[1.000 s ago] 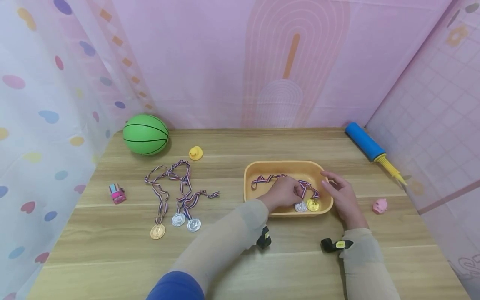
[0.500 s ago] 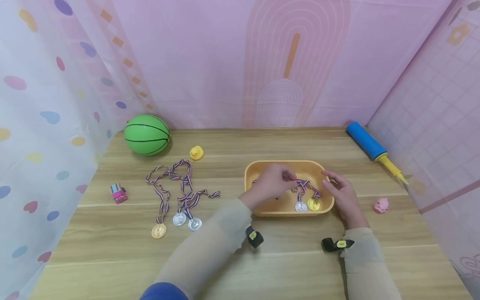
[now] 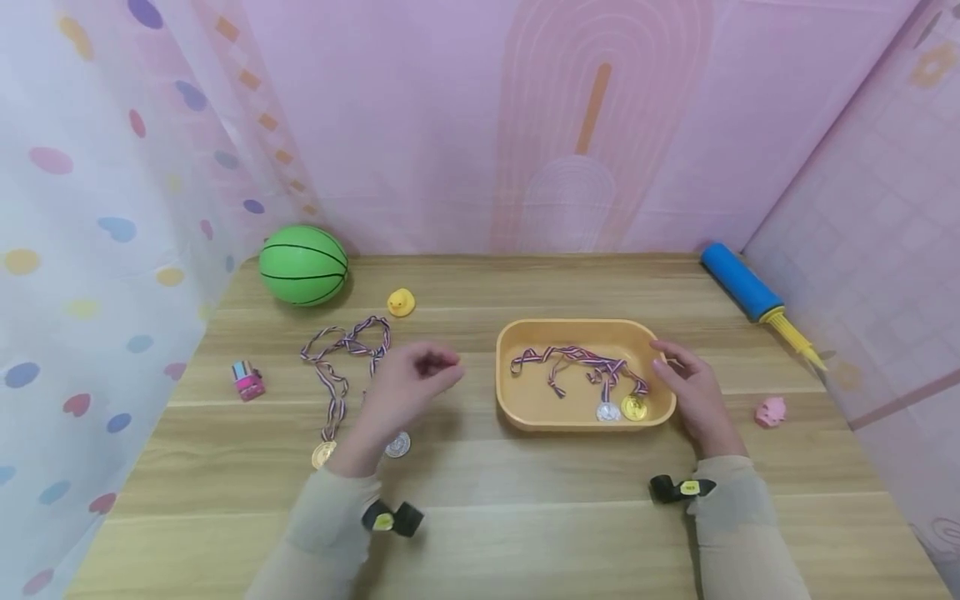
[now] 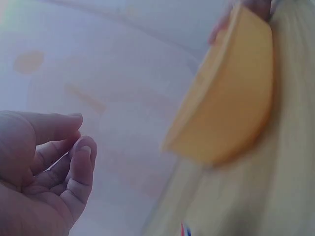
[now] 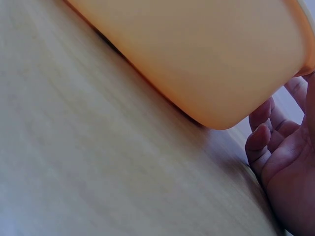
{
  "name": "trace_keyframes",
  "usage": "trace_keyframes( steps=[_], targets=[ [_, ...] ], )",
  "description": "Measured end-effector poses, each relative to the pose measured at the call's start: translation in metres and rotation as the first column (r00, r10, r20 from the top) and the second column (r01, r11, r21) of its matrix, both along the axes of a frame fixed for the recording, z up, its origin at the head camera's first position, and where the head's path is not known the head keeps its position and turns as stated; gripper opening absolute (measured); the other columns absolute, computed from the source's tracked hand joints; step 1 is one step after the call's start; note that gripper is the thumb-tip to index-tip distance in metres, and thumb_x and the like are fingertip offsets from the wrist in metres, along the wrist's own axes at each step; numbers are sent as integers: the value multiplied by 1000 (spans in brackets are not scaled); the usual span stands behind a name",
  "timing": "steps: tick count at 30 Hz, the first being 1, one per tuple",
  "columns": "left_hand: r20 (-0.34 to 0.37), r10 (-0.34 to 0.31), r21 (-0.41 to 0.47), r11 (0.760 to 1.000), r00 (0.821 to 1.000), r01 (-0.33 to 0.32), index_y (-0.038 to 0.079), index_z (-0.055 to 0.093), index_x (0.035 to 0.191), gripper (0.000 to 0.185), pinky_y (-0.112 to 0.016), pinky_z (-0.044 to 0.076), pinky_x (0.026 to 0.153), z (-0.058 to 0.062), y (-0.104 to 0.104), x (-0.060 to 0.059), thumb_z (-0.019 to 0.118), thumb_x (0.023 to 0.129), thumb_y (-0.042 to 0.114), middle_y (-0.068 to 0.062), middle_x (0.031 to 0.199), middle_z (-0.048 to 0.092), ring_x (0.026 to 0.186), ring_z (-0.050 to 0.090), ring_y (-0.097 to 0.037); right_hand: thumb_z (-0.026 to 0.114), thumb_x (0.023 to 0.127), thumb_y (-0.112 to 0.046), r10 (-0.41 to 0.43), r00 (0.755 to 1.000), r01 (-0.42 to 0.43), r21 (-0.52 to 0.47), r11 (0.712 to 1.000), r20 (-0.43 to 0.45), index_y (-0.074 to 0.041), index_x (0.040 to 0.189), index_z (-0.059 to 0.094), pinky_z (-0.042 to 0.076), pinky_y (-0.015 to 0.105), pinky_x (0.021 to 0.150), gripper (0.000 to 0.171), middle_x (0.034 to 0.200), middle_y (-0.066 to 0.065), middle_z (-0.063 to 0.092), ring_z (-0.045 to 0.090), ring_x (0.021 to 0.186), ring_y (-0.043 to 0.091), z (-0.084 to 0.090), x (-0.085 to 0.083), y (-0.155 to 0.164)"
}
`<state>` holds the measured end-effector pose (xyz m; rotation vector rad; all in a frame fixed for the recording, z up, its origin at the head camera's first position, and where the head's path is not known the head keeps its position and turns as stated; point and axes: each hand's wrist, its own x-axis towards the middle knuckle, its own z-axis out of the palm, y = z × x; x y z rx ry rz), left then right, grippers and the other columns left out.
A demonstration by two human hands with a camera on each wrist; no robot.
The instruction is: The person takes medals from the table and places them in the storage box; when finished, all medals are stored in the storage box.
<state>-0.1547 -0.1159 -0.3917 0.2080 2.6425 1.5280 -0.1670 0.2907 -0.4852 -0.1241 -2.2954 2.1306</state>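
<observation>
My left hand [image 3: 405, 387] hovers over the left part of the table, partly hiding the loose medals. Its fingers are loosely curled with thumb and fingertips close together, and nothing shows between them in the left wrist view. My right hand [image 3: 693, 392] holds the right end of a yellow plastic basin [image 3: 517, 412], with thumb and index fingertip over its rim and the other fingers outside. Inside lie a silver medal [image 3: 608, 412] and a gold medal [image 3: 634, 407] with tangled striped ribbons [image 3: 577, 353]. Left of the basin are another gold medal [image 3: 323, 454] and a silver medal [image 3: 397, 445].
A green ball [image 3: 303, 265] and a yellow rubber duck [image 3: 401, 302] are at the back left. A small pink-and-blue toy [image 3: 248, 381] lies further left. To the right are a blue hand pump [image 3: 742, 282] and a pink pig toy [image 3: 771, 412].
My left hand has lifted out of the basin and moved left over the loose medals, leaving the ribbons in the basin uncovered. My right hand stays at the basin's right end.
</observation>
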Motion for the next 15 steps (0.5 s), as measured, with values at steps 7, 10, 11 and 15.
trace_keyframes(
  steps=[7, 10, 11, 15],
  targets=[
    [113, 131, 74, 987, 985, -140, 5, 67, 104, 21, -26, 53, 71, -32, -52, 30, 72, 86, 14, -7, 96, 67, 83, 62, -20, 62, 95, -28, -3, 1000, 1, 81, 997, 20, -11, 134, 54, 43, 19, 95, 43, 144, 8, 41, 45, 120, 16, 2, 0, -2],
    [131, 163, 107, 978, 978, -178, 0, 65, 106, 24, -24, 52, 70, -39, -63, 37, 71, 86, 12, -10, 97, 66, 83, 61, -19, 62, 95, -26, -5, 1000, 4, 89, 996, 11, -9, 135, 54, 33, 30, 108, 44, 144, 6, 43, 39, 129, 20, 2, 0, -1],
    [128, 167, 118, 976, 978, -182, -2, 65, 106, 25, -24, 51, 69, -41, -66, 38, 71, 86, 11, -11, 98, 65, 82, 60, -19, 62, 95, -25, -7, 1000, 7, 84, 996, 1, -8, 134, 54, 29, 32, 111, 43, 143, 4, 44, 37, 131, 20, 2, 0, -1],
    [127, 170, 133, 973, 977, -187, -3, 65, 106, 25, -24, 51, 67, -46, -72, 40, 71, 85, 9, -12, 97, 65, 82, 59, -19, 62, 94, -17, -13, 999, 14, 20, 1000, -47, -7, 131, 57, 33, 23, 106, 38, 131, -4, 52, 40, 126, 16, 3, 3, 1]
  ],
)
